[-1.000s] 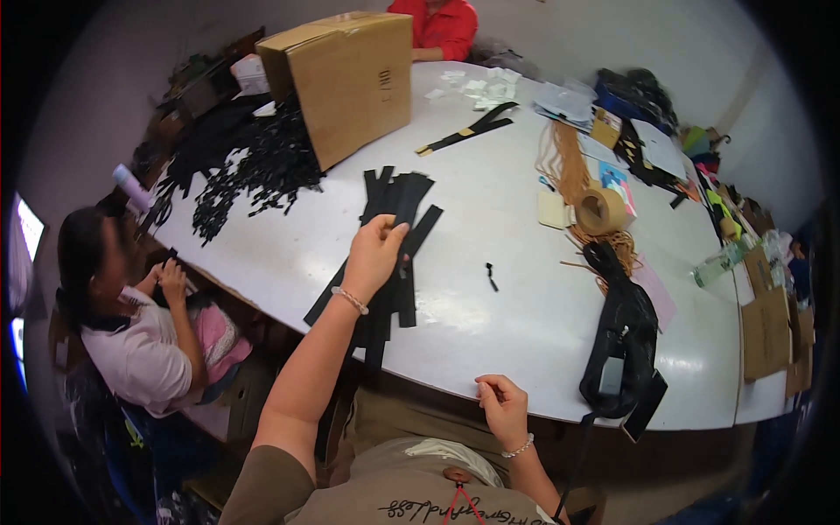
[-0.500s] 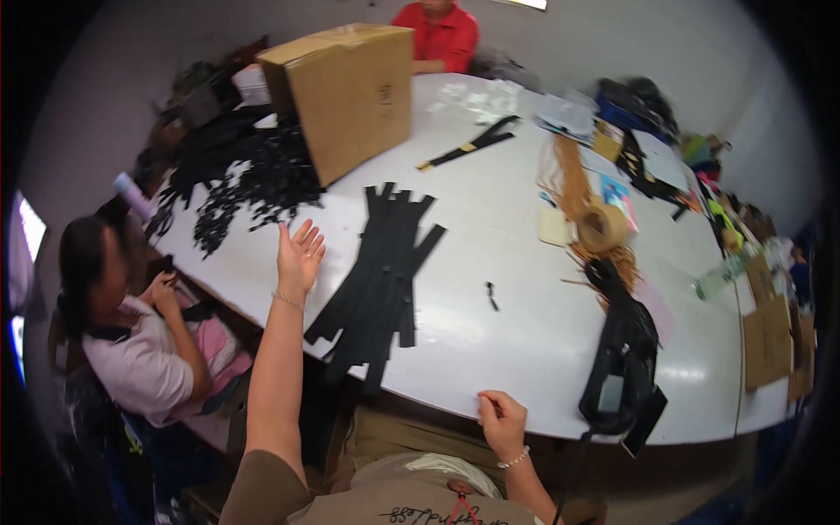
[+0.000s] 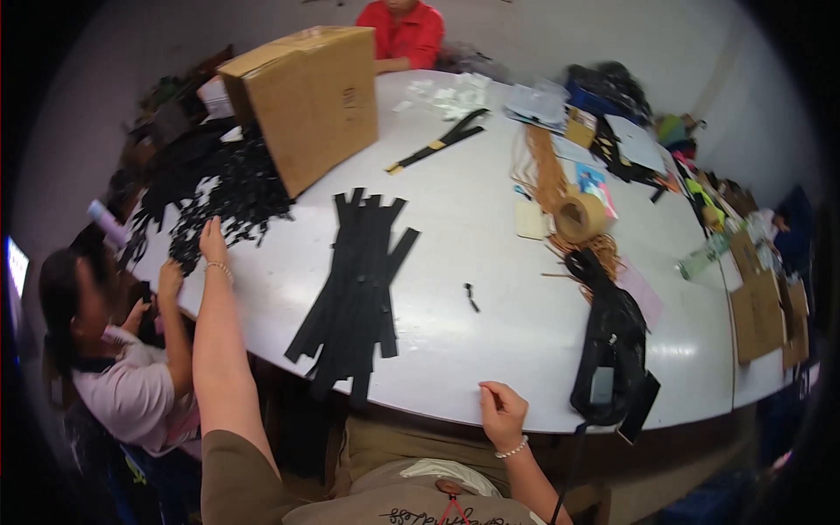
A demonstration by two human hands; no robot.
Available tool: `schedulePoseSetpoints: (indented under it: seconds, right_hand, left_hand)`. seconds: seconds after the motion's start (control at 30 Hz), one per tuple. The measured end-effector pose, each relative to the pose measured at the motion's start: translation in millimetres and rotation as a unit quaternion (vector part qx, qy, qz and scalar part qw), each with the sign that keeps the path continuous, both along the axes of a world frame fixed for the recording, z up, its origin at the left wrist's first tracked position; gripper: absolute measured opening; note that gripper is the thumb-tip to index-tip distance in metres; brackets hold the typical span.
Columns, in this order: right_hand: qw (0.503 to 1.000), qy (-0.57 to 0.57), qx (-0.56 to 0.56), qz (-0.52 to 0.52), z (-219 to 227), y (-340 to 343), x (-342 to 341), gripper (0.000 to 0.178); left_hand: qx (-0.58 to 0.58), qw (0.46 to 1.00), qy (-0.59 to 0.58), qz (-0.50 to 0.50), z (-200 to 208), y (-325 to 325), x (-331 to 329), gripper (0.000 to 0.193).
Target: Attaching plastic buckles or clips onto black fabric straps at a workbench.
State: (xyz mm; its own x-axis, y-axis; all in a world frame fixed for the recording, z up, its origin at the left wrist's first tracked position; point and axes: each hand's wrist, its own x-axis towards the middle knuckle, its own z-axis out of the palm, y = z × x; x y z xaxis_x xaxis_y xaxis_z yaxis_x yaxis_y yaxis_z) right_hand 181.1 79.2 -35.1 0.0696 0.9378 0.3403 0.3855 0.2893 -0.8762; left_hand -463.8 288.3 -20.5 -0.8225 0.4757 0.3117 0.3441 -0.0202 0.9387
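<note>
My left hand (image 3: 213,243) reaches out over the pile of small black pieces (image 3: 249,188) at the left of the table, fingertips at its near edge. Its fingers are drawn together; whatever they may hold cannot be made out. Close to the table's front edge, my right hand (image 3: 504,416) is closed in a pinch, its contents hidden. Between my arms lies a stack of long black zipper-like strips (image 3: 354,289), fanned at both ends. One small black piece (image 3: 472,297) lies alone to the right of the stack.
A large cardboard box (image 3: 319,114) stands behind the pile. A co-worker (image 3: 131,376) sits at the left, one hand near the pile; a person in red (image 3: 407,39) sits across. At right are a tape roll (image 3: 579,219), brown cords (image 3: 547,171) and a black bag (image 3: 604,367).
My left hand has moved left from beside the strips to the black pile, its spread fingers now together. The co-worker's hand has come up to the pile. My right hand stays pinched.
</note>
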Motion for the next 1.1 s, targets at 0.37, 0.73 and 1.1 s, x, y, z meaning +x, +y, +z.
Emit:
schedulePoseSetpoints:
  seconds: [0.37, 0.73, 1.1]
  right_hand:
    - [0.996, -0.054, -0.064, 0.001, 6.1, 3.8, 3.9, 0.006]
    - [0.993, -0.117, -0.033, -0.001, 1.2, 5.4, 4.1, 0.006]
    - [0.992, -0.129, -0.013, 0.013, 2.9, 6.8, 3.5, 0.006]
  left_hand:
    - [-0.261, 0.93, 0.254, 0.04, -49.1, 101.8, 113.3, 0.096]
    - [-0.326, 0.878, 0.35, -0.019, -52.4, 105.7, 124.1, 0.04]
    - [-0.12, 0.985, -0.102, 0.071, -18.2, 103.4, 48.4, 0.043]
